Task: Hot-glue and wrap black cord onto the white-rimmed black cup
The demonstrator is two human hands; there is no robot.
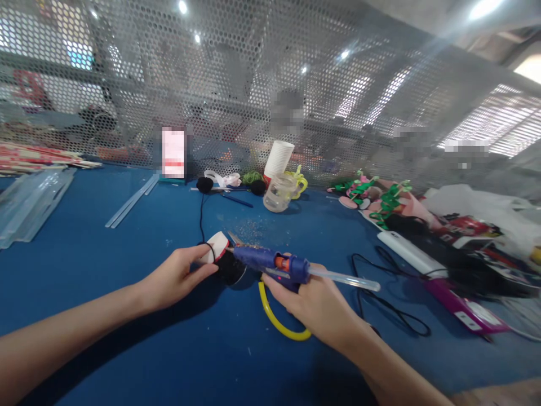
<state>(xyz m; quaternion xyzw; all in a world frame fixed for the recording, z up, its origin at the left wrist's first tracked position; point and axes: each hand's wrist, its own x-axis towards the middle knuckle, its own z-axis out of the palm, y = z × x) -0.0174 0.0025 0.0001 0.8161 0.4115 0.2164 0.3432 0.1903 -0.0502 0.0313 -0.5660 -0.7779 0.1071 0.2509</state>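
My left hand (181,273) grips a small white paper cup (219,243) with a red band, its lower part wrapped in black yarn (230,268). A strand of that yarn runs back to a black yarn ball (205,184). My right hand (316,301) is closed around a blue hot glue gun (262,258), with a clear glue stick (346,278) jutting from its back. The gun's nozzle is at the cup's red band; whether it touches cannot be told. Behind the nozzle lies a partly hidden metal tool (235,238). A curved yellow tube (281,326) lies beneath my right hand.
Farther back stand stacked paper cups (279,159), a clear plastic cup (279,194) and a lit phone (173,152). Glue sticks (31,203) lie left. A power strip (460,304), black cable (397,313) and ribbon flowers (359,189) are right. Perforated metal panels (236,73) rise behind.
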